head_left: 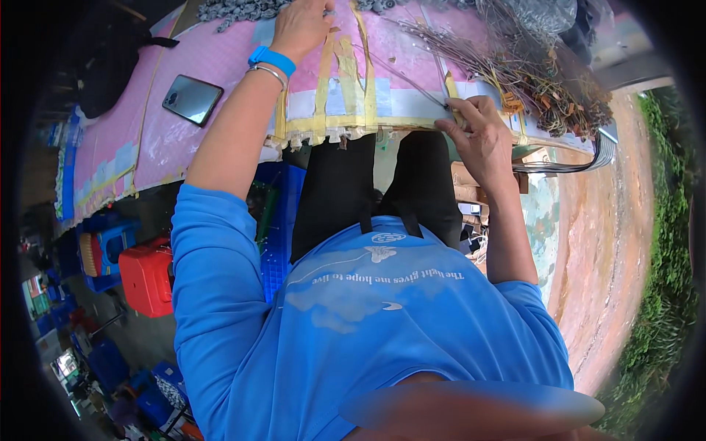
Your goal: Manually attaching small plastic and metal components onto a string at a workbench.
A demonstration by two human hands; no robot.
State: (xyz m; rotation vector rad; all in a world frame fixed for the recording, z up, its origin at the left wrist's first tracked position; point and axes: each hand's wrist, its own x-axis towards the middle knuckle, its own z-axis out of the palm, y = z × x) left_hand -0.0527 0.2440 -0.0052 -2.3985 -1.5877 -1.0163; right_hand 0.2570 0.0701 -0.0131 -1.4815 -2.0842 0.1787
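Note:
My right hand is at the table's near edge, thumb and fingers pinched on the end of a thin dark wire. The wire slants away to the left across the pink tabletop. My left hand reaches to the far side, close to a heap of small grey parts. Its fingertips run into the upper edge of the picture, so whether they hold anything is hidden. Right of the wire lies a tangled bundle of thin wires with brownish and orange ends.
A phone lies on the taped pink tabletop, left of my left forearm. A dark bag sits farther left. Clear plastic covers part of the wires. Below stand a red bin and blue crates. Black cables hang at the right edge.

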